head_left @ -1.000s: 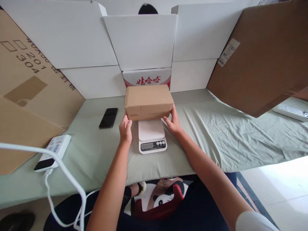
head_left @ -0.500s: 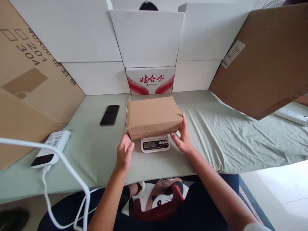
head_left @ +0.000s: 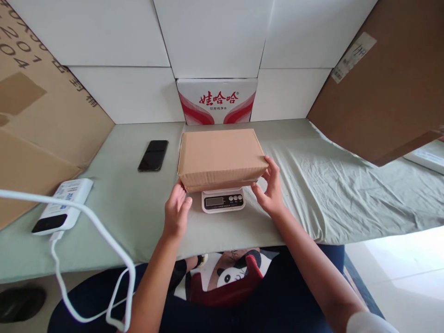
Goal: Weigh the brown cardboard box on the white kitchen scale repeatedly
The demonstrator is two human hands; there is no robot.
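A brown cardboard box (head_left: 222, 150) sits over a small white kitchen scale (head_left: 224, 200), hiding the scale's platform. The scale's dark display and round buttons show in front of the box. My left hand (head_left: 176, 210) holds the box at its left front corner, fingertips tucked against the lower edge and thumb apart. At the right front corner, my right hand (head_left: 270, 189) grips the box, its index finger on the upper edge and thumb low near the front. Whether the box rests fully on the scale cannot be seen.
A black phone (head_left: 153, 156) lies left of the box. Further left is a white power bank (head_left: 63, 206) with a white cable (head_left: 100, 231). White cartons (head_left: 215, 37) and a red-and-white carton (head_left: 218, 101) form a back wall. Big cardboard pieces stand left (head_left: 41, 101) and right (head_left: 388, 88).
The view has tilted down and shifted slightly, so everything appears higher. Both hands stay at the box's front corners, and the box remains over the scale.
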